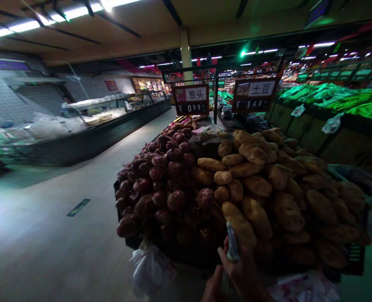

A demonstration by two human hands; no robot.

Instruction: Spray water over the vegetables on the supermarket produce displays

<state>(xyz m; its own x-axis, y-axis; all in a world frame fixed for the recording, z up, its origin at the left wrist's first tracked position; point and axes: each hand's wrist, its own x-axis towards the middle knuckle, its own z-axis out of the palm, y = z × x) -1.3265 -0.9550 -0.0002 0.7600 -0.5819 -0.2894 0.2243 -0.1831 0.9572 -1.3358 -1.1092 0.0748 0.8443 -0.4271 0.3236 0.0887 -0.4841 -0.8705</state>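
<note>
My right hand (pixel 244 272) is closed around a slim, pale blue-grey object (pixel 232 243). It sticks up from the fingers in front of the potatoes (pixel 258 216), and its kind is unclear in the dim light. Just left of it and lower, my left hand (pixel 213 285) is partly cut off by the bottom edge. Its fingers are curled near a pale greenish strip (pixel 226 283) between the two hands, too dark to name. Beyond the hands, big brown potatoes are heaped on the right of the stand and red onions (pixel 165 180) on the left.
White plastic bags (pixel 151 268) hang at the stand's front. Price signs for onions (pixel 191 100) and potatoes (pixel 255 95) stand behind the heaps. A glass counter (pixel 110 130) runs along the left, beyond the floor aisle (pixel 88 235). Leafy greens (pixel 337 98) fill a right-hand shelf.
</note>
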